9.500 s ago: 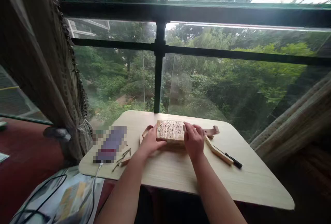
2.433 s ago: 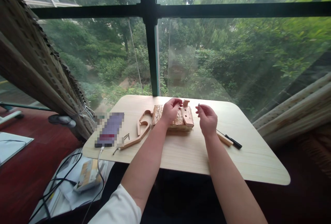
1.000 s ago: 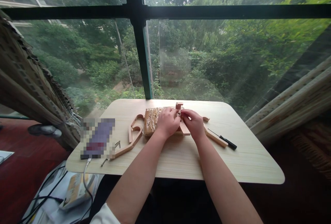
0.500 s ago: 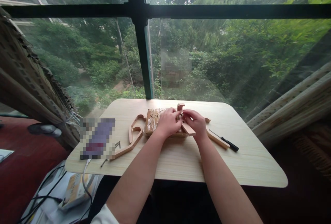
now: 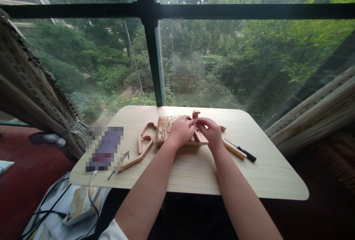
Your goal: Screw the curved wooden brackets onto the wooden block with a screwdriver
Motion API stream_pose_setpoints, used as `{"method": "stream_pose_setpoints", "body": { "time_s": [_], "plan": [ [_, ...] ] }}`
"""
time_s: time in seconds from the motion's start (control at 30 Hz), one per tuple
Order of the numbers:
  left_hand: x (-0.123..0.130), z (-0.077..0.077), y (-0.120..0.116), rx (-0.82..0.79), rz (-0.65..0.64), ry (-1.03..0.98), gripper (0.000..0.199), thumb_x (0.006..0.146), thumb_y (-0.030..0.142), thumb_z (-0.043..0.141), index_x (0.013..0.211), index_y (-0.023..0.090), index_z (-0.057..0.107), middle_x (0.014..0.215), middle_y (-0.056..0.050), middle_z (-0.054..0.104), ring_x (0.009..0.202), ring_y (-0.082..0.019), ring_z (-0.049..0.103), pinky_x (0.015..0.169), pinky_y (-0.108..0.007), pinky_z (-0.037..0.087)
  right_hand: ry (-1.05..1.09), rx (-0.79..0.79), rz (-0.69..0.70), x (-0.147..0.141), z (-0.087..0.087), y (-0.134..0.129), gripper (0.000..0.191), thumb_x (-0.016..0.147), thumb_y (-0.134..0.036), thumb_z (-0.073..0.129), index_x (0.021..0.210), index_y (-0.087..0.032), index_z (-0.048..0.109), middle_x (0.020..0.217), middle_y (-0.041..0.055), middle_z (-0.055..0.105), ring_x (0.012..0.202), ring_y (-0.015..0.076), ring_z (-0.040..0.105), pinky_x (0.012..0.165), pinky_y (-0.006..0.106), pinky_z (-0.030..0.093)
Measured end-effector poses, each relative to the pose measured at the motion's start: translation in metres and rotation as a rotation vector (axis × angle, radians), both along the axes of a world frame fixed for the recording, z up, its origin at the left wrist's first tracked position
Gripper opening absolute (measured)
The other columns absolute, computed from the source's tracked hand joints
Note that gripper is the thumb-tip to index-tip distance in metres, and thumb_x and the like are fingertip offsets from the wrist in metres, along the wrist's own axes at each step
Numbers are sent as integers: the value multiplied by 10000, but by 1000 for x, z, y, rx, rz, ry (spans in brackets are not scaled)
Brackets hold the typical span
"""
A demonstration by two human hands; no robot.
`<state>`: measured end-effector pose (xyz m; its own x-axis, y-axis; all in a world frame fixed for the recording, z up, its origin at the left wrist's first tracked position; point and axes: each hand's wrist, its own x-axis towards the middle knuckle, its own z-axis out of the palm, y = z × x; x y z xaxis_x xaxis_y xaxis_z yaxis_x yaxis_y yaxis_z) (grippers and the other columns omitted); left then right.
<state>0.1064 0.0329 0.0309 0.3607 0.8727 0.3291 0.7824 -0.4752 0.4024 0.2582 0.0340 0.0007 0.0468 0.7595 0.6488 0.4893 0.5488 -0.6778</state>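
My left hand (image 5: 181, 129) is closed on a hooked wooden piece (image 5: 201, 137) with holes along it, held over a brown block-shaped item (image 5: 163, 127) with whitish streaks. My right hand (image 5: 211, 132) is closed too, its thumb and fingertips pinched at a small dark bit against the wooden piece's upper part. That bit looks like a screw or bolt, but it is too small to be sure. The fingers partly cover the wooden piece and the block.
Left of the block lie curved wooden pieces (image 5: 142, 153) and a few metal bolts (image 5: 126, 155). A blurred phone (image 5: 107, 149) with a white cable is farther left. On the right lie a black-handled screwdriver (image 5: 249, 156) and another wooden piece (image 5: 234, 148). A window stands behind the table (image 5: 271, 173).
The wooden piece has tilted slightly, its hooked top shifting a little right and its lower end a little left. Both hands keep their hold, with small finger movements.
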Motion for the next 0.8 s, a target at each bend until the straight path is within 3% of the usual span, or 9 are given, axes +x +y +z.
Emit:
{"method": "stream_pose_setpoints", "body": {
  "time_s": [0.13,0.3,0.57,0.8],
  "plan": [
    [1,2,-2,10,6,-6,362,864,406,522,1153,257,680,1126,-63,627,1060,-236,571,952,-360,456,-8,-22,22,2,0,2,172,790,-217,568,854,-235,727,933,52,740,877,207,676,834,372,542],
    [2,1,-2,-1,32,18,323,874,366,513,1131,264,679,1124,-55,620,1066,-228,567,969,-352,445,-14,-54,25,2,-1,2,171,789,-236,586,853,-249,744,955,56,744,908,215,676,872,403,533],
    [4,0,-2,10,50,52,322,891,364,493,1130,252,677,1105,-65,615,1057,-239,564,945,-366,448,-20,-78,33,5,-3,3,206,793,-245,572,901,-222,746,958,68,746,847,196,676,811,371,551],
    [4,-1,-1,-6,59,40,365,894,377,484,1195,262,655,1148,-64,615,1068,-238,564,962,-363,439,-26,-71,-16,7,3,-1,303,830,-277,516,1039,-197,720,1040,92,731,909,207,675,797,371,551]
  ]
}}
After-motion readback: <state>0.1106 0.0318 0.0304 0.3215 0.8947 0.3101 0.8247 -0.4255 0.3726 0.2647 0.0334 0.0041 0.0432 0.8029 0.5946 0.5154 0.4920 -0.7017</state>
